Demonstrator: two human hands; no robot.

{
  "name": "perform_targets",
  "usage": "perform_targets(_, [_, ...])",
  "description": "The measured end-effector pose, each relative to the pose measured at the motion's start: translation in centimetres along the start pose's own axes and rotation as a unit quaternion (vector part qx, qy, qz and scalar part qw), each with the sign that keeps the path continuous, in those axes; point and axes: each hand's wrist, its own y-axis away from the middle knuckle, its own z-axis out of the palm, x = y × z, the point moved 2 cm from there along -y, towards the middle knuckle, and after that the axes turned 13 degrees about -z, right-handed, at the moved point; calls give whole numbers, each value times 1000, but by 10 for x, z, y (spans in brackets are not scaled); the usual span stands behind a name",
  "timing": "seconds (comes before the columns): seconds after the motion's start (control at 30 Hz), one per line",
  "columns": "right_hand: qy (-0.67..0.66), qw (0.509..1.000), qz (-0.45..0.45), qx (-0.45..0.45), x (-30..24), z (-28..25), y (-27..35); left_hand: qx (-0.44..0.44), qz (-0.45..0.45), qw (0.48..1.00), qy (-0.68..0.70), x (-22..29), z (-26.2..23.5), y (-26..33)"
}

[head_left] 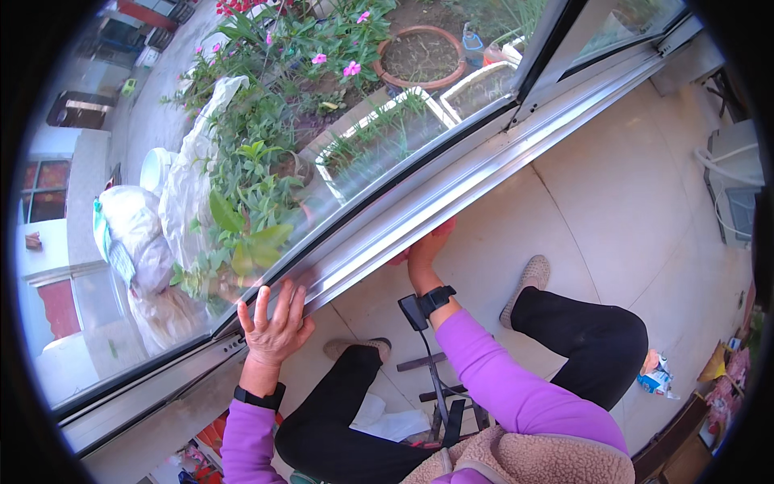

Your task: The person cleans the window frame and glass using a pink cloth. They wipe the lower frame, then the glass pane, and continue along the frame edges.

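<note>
Window track (476, 169): glossy silver metal, ridged lengthwise, slanting from lower left to upper right.
Pink-red item (443, 228): centre, mostly hidden beside the track; kind unclear.
Right hand (421, 256): centre, at this item; fingers largely hidden, grip cannot be told.
Left hand (276, 332): left of centre, fingers spread over the track.
Clay-coloured ring (446, 39): upper centre, near green plants (250, 169).

Daylight falls on the pale tiled floor (629, 185); right of it stands a grey box (735, 202), perhaps an appliance; beyond it lies a garden (266, 105).
</note>
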Motion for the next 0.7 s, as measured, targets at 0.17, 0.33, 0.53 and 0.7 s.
perform_targets(0.17, [52, 996, 74, 25, 94, -26, -19, 0, -3, 1000, -9, 0, 0, 0])
perform_targets(0.33, [101, 988, 33, -114, 111, -53, -65, 4, 0, 1000, -3, -1, 1, 3])
perform_targets(0.53, [156, 974, 162, 14, 142, -44, -25, 2, -12, 1000, -3, -1, 5, 4])
perform_targets(0.7, [446, 875, 177, -65, 165, -11, 103, 20, 8, 1000, -1, -1, 5, 2])
